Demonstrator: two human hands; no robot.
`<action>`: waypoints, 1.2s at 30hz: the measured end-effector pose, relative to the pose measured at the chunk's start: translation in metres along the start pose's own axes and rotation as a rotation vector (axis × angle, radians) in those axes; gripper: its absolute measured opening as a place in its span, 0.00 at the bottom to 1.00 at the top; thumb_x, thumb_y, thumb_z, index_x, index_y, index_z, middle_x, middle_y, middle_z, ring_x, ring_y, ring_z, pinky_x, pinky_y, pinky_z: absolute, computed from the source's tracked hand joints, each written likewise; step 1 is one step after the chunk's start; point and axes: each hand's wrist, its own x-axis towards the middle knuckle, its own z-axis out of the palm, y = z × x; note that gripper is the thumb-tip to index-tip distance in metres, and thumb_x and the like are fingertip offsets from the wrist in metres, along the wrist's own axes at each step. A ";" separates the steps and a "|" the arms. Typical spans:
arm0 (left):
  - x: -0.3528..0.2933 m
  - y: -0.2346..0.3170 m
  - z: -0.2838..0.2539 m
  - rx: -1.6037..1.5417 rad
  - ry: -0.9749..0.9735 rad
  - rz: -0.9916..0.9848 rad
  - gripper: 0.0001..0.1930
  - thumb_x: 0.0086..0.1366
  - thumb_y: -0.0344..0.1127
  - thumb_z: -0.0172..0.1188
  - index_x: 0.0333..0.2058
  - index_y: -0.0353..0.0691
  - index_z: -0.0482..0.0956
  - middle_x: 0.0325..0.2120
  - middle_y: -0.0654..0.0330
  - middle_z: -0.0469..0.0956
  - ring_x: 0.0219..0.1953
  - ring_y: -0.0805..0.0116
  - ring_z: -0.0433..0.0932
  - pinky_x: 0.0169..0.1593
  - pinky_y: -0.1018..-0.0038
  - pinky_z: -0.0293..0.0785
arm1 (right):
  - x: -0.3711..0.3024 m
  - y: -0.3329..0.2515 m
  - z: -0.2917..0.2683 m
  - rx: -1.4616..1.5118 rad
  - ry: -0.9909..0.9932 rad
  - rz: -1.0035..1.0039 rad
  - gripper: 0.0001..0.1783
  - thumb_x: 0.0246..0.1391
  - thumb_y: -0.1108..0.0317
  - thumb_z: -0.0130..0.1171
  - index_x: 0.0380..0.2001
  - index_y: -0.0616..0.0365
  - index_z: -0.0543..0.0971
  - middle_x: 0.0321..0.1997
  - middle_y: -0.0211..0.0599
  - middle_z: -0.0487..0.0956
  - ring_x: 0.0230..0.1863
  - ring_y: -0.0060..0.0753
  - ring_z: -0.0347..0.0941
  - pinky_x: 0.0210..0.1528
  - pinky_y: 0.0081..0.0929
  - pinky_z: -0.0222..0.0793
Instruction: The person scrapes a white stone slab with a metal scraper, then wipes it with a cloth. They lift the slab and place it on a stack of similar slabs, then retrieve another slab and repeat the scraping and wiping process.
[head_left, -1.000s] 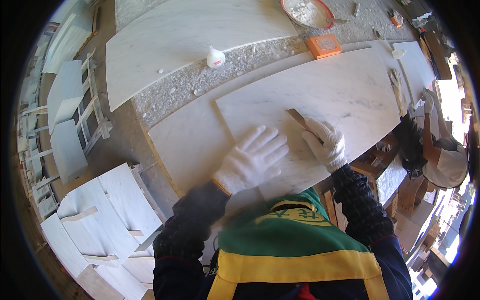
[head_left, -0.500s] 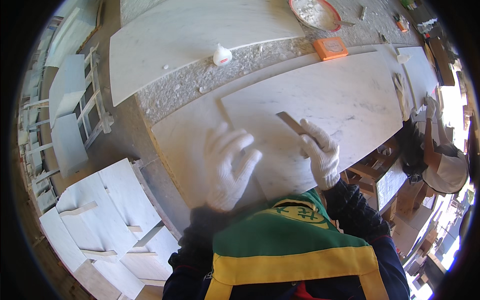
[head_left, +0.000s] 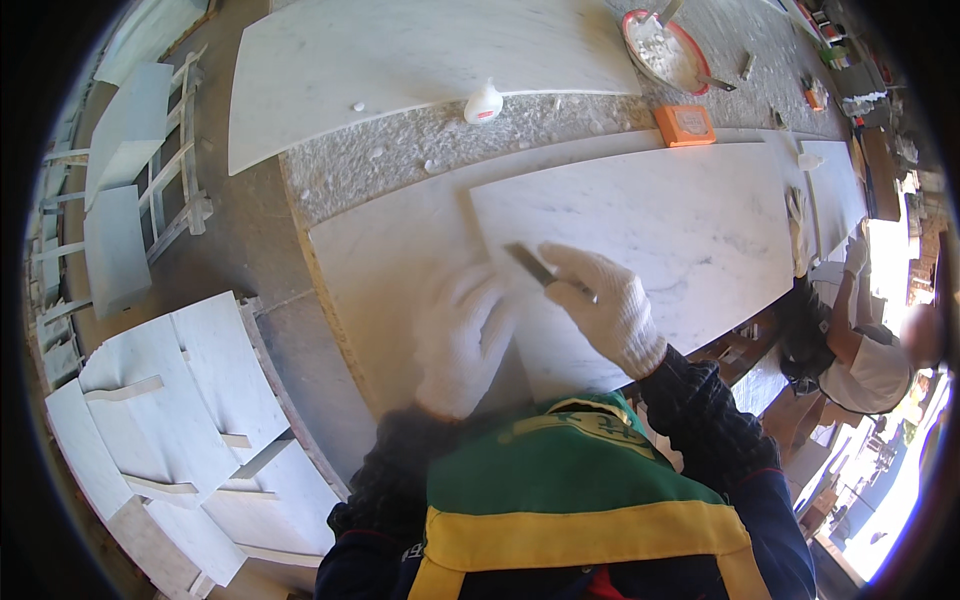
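Observation:
My right hand (head_left: 605,308), in a white knit glove, pinches a narrow flat metal scraper (head_left: 530,263) between thumb and fingers. Its dark blade points up and left, over the left end of a white, grey-veined marble slab (head_left: 660,225). My left hand (head_left: 462,345), gloved the same way, hovers beside the blade with nothing in it. Its fingers are apart and partly blurred by motion. Under that hand lies a larger white slab (head_left: 365,245), on which the veined one rests.
Beyond the slabs stand a white squeeze bottle (head_left: 484,103), an orange box (head_left: 685,126) and a red-rimmed bowl (head_left: 630,22) of white paste with scrapers. Another person (head_left: 868,360) works at far right. Slabs on racks (head_left: 190,385) fill the left side; a further slab (head_left: 420,60) lies behind.
My right hand has moved left with the scraper, bringing it close to my left hand. The left hand's fingers have drawn a little lower. The whole view has shifted slightly.

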 end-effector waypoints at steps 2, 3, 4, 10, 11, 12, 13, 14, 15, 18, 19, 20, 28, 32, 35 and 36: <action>-0.005 -0.004 0.007 0.254 0.058 0.105 0.24 0.55 0.40 0.75 0.51 0.44 0.83 0.55 0.54 0.78 0.62 0.46 0.72 0.69 0.46 0.63 | 0.018 0.011 -0.001 -0.157 0.093 0.007 0.24 0.59 0.72 0.64 0.60 0.58 0.80 0.43 0.48 0.86 0.41 0.42 0.83 0.46 0.34 0.79; -0.007 -0.006 0.011 0.274 0.070 0.145 0.27 0.54 0.41 0.75 0.53 0.44 0.82 0.56 0.55 0.78 0.62 0.46 0.71 0.69 0.45 0.63 | 0.026 0.014 0.001 -0.250 0.134 -0.040 0.25 0.60 0.71 0.63 0.61 0.57 0.80 0.44 0.49 0.85 0.41 0.46 0.84 0.46 0.37 0.79; -0.009 -0.008 0.015 0.300 0.072 0.171 0.30 0.52 0.43 0.76 0.55 0.45 0.81 0.57 0.55 0.77 0.63 0.47 0.71 0.69 0.44 0.63 | 0.031 0.017 0.002 -0.347 0.101 -0.091 0.25 0.60 0.70 0.62 0.62 0.57 0.79 0.43 0.49 0.85 0.41 0.48 0.83 0.44 0.38 0.79; -0.013 -0.016 0.023 0.311 0.076 0.172 0.33 0.50 0.45 0.76 0.56 0.43 0.80 0.57 0.56 0.76 0.63 0.47 0.70 0.69 0.43 0.62 | 0.046 0.005 0.011 -0.535 -0.027 -0.084 0.27 0.62 0.68 0.59 0.65 0.50 0.76 0.37 0.46 0.84 0.37 0.53 0.82 0.38 0.45 0.78; -0.013 -0.016 0.022 0.307 0.063 0.153 0.33 0.49 0.45 0.76 0.56 0.43 0.80 0.57 0.56 0.76 0.63 0.47 0.70 0.69 0.43 0.62 | 0.047 0.002 0.012 -0.518 -0.027 -0.074 0.27 0.62 0.68 0.58 0.65 0.49 0.76 0.36 0.46 0.84 0.36 0.52 0.82 0.37 0.45 0.78; -0.012 -0.015 0.021 0.319 0.061 0.157 0.33 0.50 0.45 0.75 0.56 0.43 0.80 0.57 0.56 0.77 0.62 0.47 0.71 0.69 0.44 0.63 | 0.049 -0.001 0.014 -0.485 -0.009 -0.106 0.27 0.61 0.69 0.58 0.65 0.48 0.76 0.35 0.45 0.84 0.35 0.52 0.82 0.37 0.45 0.78; -0.012 -0.014 0.020 0.328 0.048 0.153 0.33 0.50 0.45 0.75 0.56 0.43 0.80 0.57 0.56 0.77 0.62 0.48 0.72 0.69 0.45 0.63 | 0.051 -0.003 0.016 -0.511 -0.017 -0.076 0.27 0.61 0.69 0.58 0.65 0.48 0.76 0.35 0.46 0.84 0.35 0.51 0.82 0.37 0.45 0.78; -0.011 -0.014 0.020 0.339 0.035 0.150 0.33 0.51 0.46 0.75 0.56 0.43 0.80 0.57 0.56 0.77 0.61 0.49 0.73 0.68 0.46 0.64 | 0.053 -0.004 0.018 -0.522 -0.005 -0.089 0.27 0.61 0.69 0.58 0.65 0.47 0.76 0.35 0.46 0.84 0.35 0.51 0.82 0.36 0.45 0.78; -0.010 -0.014 0.019 0.328 0.042 0.155 0.33 0.49 0.45 0.75 0.55 0.42 0.80 0.56 0.56 0.77 0.61 0.48 0.73 0.68 0.45 0.64 | 0.055 -0.005 0.020 -0.531 0.008 -0.102 0.28 0.61 0.68 0.58 0.65 0.47 0.76 0.35 0.46 0.84 0.34 0.51 0.82 0.36 0.44 0.78; -0.006 -0.014 0.020 0.303 0.052 0.167 0.35 0.44 0.44 0.76 0.54 0.42 0.80 0.54 0.55 0.77 0.59 0.47 0.73 0.68 0.45 0.63 | 0.059 -0.006 0.027 -0.463 -0.010 -0.119 0.28 0.61 0.69 0.59 0.65 0.49 0.76 0.34 0.48 0.84 0.34 0.52 0.82 0.36 0.45 0.77; -0.006 -0.014 0.019 0.303 0.048 0.168 0.35 0.44 0.45 0.76 0.54 0.42 0.80 0.54 0.55 0.77 0.59 0.47 0.73 0.67 0.45 0.63 | 0.059 -0.005 0.029 -0.468 0.001 -0.123 0.28 0.61 0.69 0.59 0.65 0.50 0.76 0.33 0.48 0.84 0.34 0.52 0.81 0.36 0.45 0.77; -0.006 -0.014 0.019 0.291 0.052 0.170 0.35 0.44 0.45 0.76 0.54 0.41 0.80 0.54 0.54 0.78 0.59 0.47 0.73 0.67 0.45 0.63 | 0.060 -0.005 0.030 -0.474 0.010 -0.129 0.27 0.60 0.69 0.59 0.65 0.50 0.77 0.33 0.48 0.83 0.34 0.53 0.81 0.36 0.45 0.77; -0.006 -0.012 0.014 0.297 0.023 0.146 0.31 0.51 0.46 0.74 0.54 0.41 0.81 0.55 0.54 0.79 0.60 0.51 0.74 0.68 0.47 0.63 | 0.069 -0.006 0.033 -0.502 -0.055 -0.114 0.27 0.60 0.68 0.58 0.64 0.48 0.77 0.33 0.47 0.83 0.33 0.54 0.80 0.35 0.47 0.76; -0.007 -0.012 0.015 0.296 0.033 0.152 0.31 0.51 0.46 0.74 0.54 0.41 0.81 0.55 0.53 0.79 0.61 0.50 0.73 0.69 0.47 0.62 | 0.074 -0.003 0.032 -0.470 -0.053 -0.199 0.26 0.61 0.68 0.58 0.64 0.47 0.76 0.33 0.45 0.82 0.32 0.53 0.80 0.34 0.48 0.75; -0.009 -0.013 0.015 0.290 0.017 0.151 0.32 0.51 0.45 0.76 0.54 0.41 0.81 0.55 0.53 0.79 0.61 0.50 0.73 0.69 0.46 0.62 | 0.078 0.000 0.031 -0.492 -0.052 -0.257 0.19 0.64 0.62 0.59 0.58 0.48 0.77 0.30 0.41 0.82 0.30 0.49 0.80 0.30 0.46 0.75; -0.009 -0.014 0.016 0.289 0.019 0.153 0.33 0.50 0.45 0.76 0.54 0.40 0.81 0.56 0.53 0.79 0.61 0.49 0.73 0.69 0.46 0.61 | 0.080 0.001 0.030 -0.505 -0.048 -0.280 0.17 0.66 0.60 0.59 0.55 0.48 0.78 0.29 0.39 0.82 0.29 0.47 0.80 0.28 0.44 0.75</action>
